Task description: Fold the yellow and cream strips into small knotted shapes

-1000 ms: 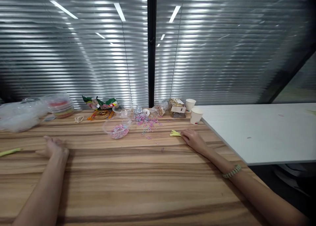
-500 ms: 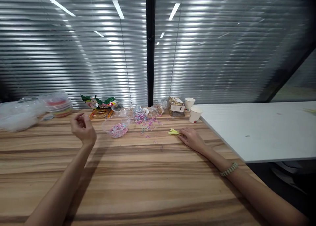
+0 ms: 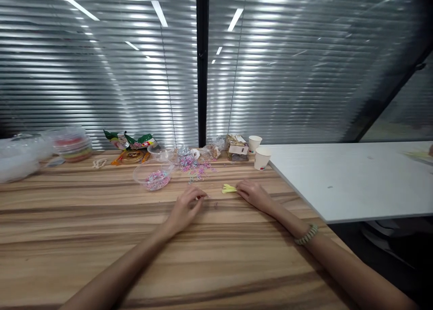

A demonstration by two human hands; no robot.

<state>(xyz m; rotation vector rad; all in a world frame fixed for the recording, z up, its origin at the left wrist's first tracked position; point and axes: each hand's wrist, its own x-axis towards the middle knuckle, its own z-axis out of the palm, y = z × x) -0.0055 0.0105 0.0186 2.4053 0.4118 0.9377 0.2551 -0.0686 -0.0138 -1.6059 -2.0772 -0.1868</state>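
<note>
My right hand (image 3: 254, 195) rests on the wooden table with its fingers closed on a small bundle of yellow strips (image 3: 229, 188), whose loose ends point left. To the left of it, my left hand (image 3: 187, 207) reaches low over the tabletop, thumb and forefinger close together in a pinch. Whatever is at those fingertips is too small to name. Small pink, purple and blue bits (image 3: 198, 169) lie scattered beyond the hands. More such bits fill part of a clear plastic bowl (image 3: 138, 175) behind my left hand.
Two paper cups (image 3: 262, 159) stand at the back right beside a gold package (image 3: 237, 146). Green snack bags (image 3: 130, 141), a white twisted piece (image 3: 99, 163), stacked plastic tubs (image 3: 72, 145) and a clear bag (image 3: 18, 161) are at the left. A white table (image 3: 368, 179) adjoins on the right.
My left hand has come down and right, from beside the bowl to near the yellow strips. A white twisted piece now shows where that hand was. My right hand keeps the strips.
</note>
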